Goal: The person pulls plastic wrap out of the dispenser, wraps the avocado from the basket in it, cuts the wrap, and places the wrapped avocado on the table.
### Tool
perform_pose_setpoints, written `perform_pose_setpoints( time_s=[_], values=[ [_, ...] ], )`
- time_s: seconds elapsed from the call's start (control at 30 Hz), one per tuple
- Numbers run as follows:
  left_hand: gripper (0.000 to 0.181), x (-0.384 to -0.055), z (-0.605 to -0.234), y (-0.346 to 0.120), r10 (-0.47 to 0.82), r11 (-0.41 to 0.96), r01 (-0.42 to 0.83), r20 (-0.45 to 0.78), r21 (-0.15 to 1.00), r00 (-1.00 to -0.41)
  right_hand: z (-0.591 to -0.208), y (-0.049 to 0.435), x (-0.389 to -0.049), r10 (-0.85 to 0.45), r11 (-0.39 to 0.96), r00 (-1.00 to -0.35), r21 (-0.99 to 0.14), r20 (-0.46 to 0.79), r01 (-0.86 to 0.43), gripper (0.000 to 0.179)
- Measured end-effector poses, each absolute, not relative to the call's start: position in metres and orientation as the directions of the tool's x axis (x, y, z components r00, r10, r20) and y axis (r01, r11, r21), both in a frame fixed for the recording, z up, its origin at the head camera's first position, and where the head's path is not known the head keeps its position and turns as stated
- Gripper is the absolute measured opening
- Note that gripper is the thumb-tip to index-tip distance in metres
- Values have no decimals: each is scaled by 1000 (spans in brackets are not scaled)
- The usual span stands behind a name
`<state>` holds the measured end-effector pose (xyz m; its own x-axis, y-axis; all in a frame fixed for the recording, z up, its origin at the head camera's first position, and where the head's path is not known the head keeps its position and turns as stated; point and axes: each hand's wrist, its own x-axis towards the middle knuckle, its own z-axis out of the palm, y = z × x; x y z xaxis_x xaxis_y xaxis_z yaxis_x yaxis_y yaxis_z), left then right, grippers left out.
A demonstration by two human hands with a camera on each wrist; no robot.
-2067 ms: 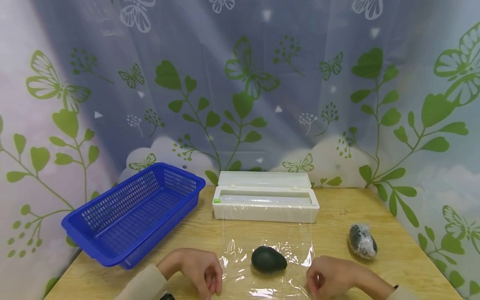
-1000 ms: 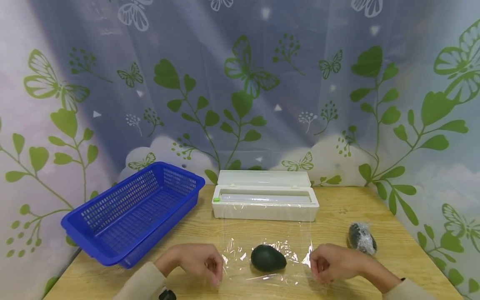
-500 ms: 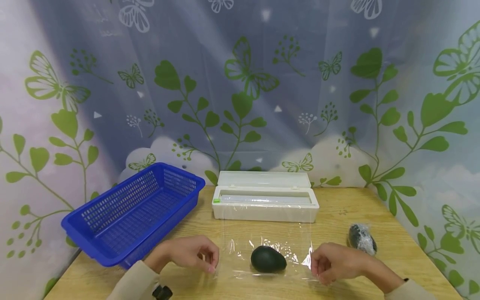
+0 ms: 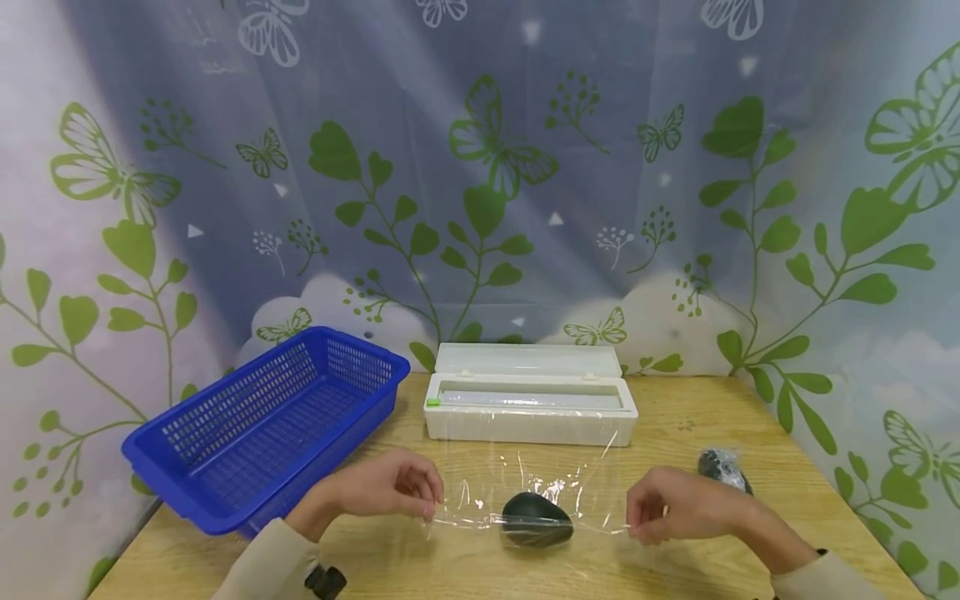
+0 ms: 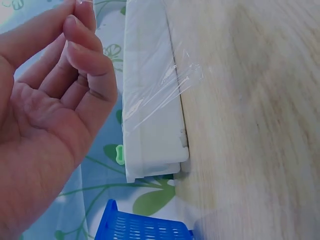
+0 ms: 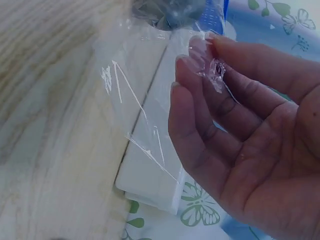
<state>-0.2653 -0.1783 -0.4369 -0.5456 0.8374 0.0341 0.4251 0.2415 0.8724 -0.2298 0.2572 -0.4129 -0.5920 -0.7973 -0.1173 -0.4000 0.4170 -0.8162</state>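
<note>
A sheet of clear cling film (image 4: 468, 496) runs from the white dispenser box (image 4: 531, 427) toward the front of the table. My left hand (image 4: 382, 486) pinches its front left corner between thumb and fingertips. At the right corner, my right hand (image 4: 678, 504) does the same; in the right wrist view a crumpled bit of film (image 6: 216, 75) sticks out of the pinch. Between the hands lies a dark green avocado (image 4: 534, 535), seen through the film. The film's raised front edge crosses in front of it. The box's lid (image 4: 528, 360) stands open at the back.
A blue perforated basket (image 4: 262, 442) stands at the left, close to my left forearm. On the right, behind my right wrist, lies a film-wrapped dark avocado (image 4: 723, 467). A patterned curtain (image 4: 480, 208) hangs behind the wooden table (image 4: 465, 575).
Both hands have moved away from the table's front edge, lifting the film's front edge from in front of the avocado up over it. The avocado and box stay in place.
</note>
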Motion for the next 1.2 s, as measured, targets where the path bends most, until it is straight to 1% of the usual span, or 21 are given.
perform_pose_setpoints(
  time_s=[0.1, 0.33, 0.4, 0.5, 0.63, 0.73, 0.93, 1.07, 1.2],
  values=[
    [23, -267, -435, -178, 829, 257, 418, 23, 871, -558, -410, 257, -232, -797, 406, -596, -818, -99, -407, 11],
    [17, -273, -434, -174, 815, 285, 446, 29, 849, -578, -407, 258, -239, -758, 414, -639, -852, -128, -321, 12],
    [16, -275, -435, -173, 813, 273, 452, 47, 849, -580, -407, 258, -241, -760, 405, -637, -861, -129, -309, 14],
    [17, -276, -437, -171, 822, 234, 455, 75, 859, -565, -407, 257, -244, -778, 379, -618, -869, -113, -317, 15],
    [18, -278, -437, -168, 827, 205, 431, 80, 879, -557, -405, 255, -246, -765, 399, -630, -866, -132, -303, 14],
    [18, -280, -436, -165, 820, 188, 398, 79, 898, -567, -403, 253, -248, -758, 421, -637, -853, -144, -308, 14],
    [17, -283, -436, -161, 799, 157, 365, 99, 918, -593, -400, 252, -250, -764, 416, -629, -854, -143, -312, 16],
    [20, -284, -437, -160, 790, 161, 346, 89, 924, -607, -402, 252, -251, -762, 416, -630, -859, -151, -297, 16],
    [20, -284, -437, -158, 779, 180, 333, 73, 926, -623, -404, 251, -252, -774, 400, -613, -871, -155, -285, 18]
  ],
)
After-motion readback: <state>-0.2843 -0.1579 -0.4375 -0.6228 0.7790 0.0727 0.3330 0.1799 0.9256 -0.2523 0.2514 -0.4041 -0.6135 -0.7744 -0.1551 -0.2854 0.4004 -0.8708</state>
